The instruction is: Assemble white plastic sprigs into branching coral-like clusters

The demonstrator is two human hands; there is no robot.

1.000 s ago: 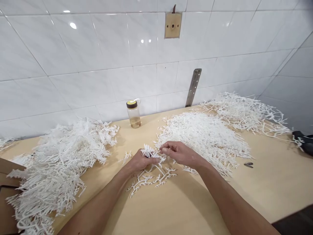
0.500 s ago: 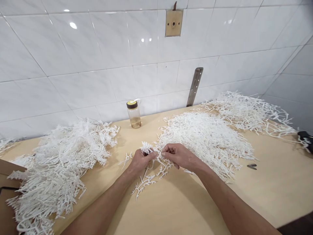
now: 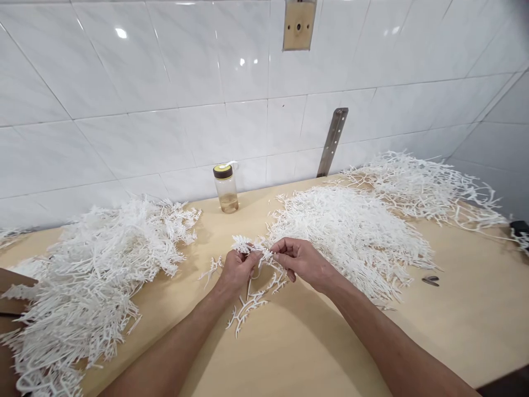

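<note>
My left hand (image 3: pixel 237 271) is closed around a bundle of white plastic sprigs (image 3: pixel 241 243), whose feathery tips stick out above the fingers. Facing it, my right hand (image 3: pixel 305 263) pinches with thumb and forefinger at the right end of the same sprigs; the exact contact is too small to make out. A thin white branched strand (image 3: pixel 248 310) hangs below the hands and spreads over the table. Just right of my right hand lies a broad heap of short white plastic pieces (image 3: pixel 347 237).
A large pile of white sprigs (image 3: pixel 103 259) covers the table's left side, beside a brown box (image 3: pixel 12 303). A lidded bottle (image 3: pixel 227 190) stands near the tiled wall. More branched strands (image 3: pixel 425 187) lie back right. Small dark clippers (image 3: pixel 430 280) rest at the right.
More of the sprigs now shows between my hands, and the hanging branched strand has shifted slightly. The view has tilted down a little. Both hands keep nearly the same place.
</note>
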